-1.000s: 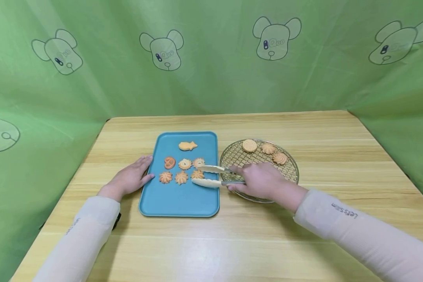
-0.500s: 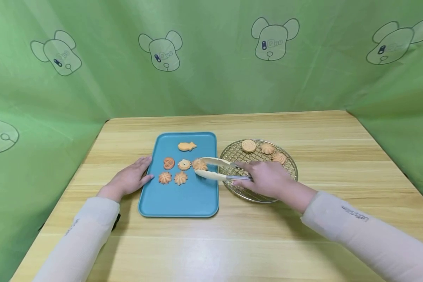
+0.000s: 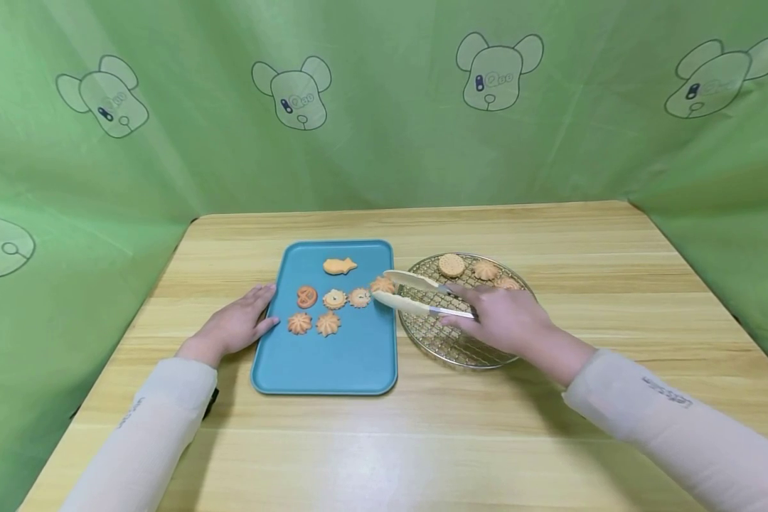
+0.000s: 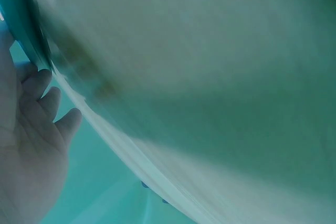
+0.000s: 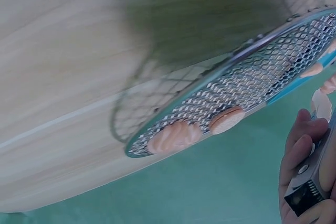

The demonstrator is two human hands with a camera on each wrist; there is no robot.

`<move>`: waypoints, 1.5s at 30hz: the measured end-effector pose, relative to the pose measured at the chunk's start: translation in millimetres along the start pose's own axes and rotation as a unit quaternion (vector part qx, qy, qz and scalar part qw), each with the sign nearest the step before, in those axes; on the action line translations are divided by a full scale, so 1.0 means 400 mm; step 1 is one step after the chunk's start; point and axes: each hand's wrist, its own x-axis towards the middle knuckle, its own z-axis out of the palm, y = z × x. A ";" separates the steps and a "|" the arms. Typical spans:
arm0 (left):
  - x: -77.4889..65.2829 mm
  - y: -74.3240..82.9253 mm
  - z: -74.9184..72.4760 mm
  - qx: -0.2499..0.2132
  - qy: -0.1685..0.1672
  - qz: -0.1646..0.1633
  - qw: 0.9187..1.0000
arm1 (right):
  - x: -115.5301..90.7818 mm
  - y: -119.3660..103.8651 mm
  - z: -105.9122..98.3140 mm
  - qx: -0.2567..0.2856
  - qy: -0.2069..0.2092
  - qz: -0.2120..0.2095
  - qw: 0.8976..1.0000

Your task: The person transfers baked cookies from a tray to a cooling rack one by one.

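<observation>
My right hand (image 3: 505, 316) grips a pair of tongs (image 3: 406, 304) with pale scalloped tips and metal arms. Between the tips is a ridged, flower-shaped cookie (image 3: 382, 285), over the right edge of the blue tray (image 3: 323, 366). In the right wrist view, fingers wrap the metal end of the tongs (image 5: 310, 179). My left hand (image 3: 233, 323) rests with extended fingers against the tray's left rim. On the tray lie a fish-shaped cookie (image 3: 339, 266), a pretzel-shaped cookie (image 3: 306, 296), two round scalloped cookies (image 3: 335, 299) and two flower-shaped cookies (image 3: 328, 323).
Right of the tray stands a round wire rack (image 3: 432, 341), partly beneath my right hand. A thick round cookie (image 3: 451, 265), a flower-shaped cookie (image 3: 485, 270) and a partly hidden swirl cookie (image 3: 507, 283) sit along its far side. A green curtain (image 3: 384, 163) surrounds the wooden table (image 3: 358, 455).
The tongs have taken hold of the rightmost front-row cookie. They have carried it back and right, past the scalloped cookie, to the tray's right edge. My left hand stays put.
</observation>
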 end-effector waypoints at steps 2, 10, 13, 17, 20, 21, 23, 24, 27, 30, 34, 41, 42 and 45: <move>0.000 0.001 -0.001 -0.001 0.000 0.000 1.000 | -0.004 0.008 -0.001 -0.003 -0.004 0.008 1.000; -0.001 0.005 -0.004 0.000 0.002 0.001 1.000 | -0.021 0.041 -0.003 0.015 -0.020 0.042 0.999; -0.002 0.006 -0.004 -0.002 0.002 0.000 1.000 | -0.024 0.052 -0.004 0.018 -0.029 0.053 0.998; -0.003 0.007 -0.004 -0.003 0.002 -0.001 1.000 | -0.027 0.065 -0.005 0.017 -0.038 0.064 0.997; -0.004 0.007 -0.003 -0.002 0.002 -0.002 1.000 | -0.030 0.075 -0.003 0.011 -0.043 0.069 0.997; -0.004 0.006 -0.003 -0.002 0.002 -0.002 1.000 | -0.031 0.078 -0.002 0.009 -0.043 0.070 0.997; -0.004 0.005 -0.002 -0.001 0.001 -0.003 1.000 | -0.032 0.083 -0.001 0.006 -0.046 0.073 0.996; -0.003 0.005 -0.001 0.000 0.001 -0.004 1.000 | -0.033 0.085 0.000 0.005 -0.046 0.075 0.996; -0.003 0.004 -0.001 0.000 0.000 -0.005 1.000 | -0.034 0.090 0.001 0.004 -0.050 0.082 0.995; -0.003 0.005 -0.002 -0.001 0.001 -0.003 1.000 | -0.034 0.095 0.001 0.004 -0.054 0.090 0.994; -0.004 0.005 -0.003 -0.002 0.002 -0.001 1.000 | -0.034 0.100 0.003 0.004 -0.058 0.093 0.994; -0.002 0.004 -0.003 -0.001 -0.002 -0.003 1.000 | -0.036 0.106 0.006 0.005 -0.059 0.096 0.994; -0.002 0.003 -0.003 0.000 -0.002 -0.003 1.000 | -0.037 0.106 0.006 0.005 -0.061 0.098 0.993; -0.002 0.003 -0.003 -0.001 -0.003 -0.003 1.000 | -0.037 0.107 0.008 0.003 -0.064 0.097 0.993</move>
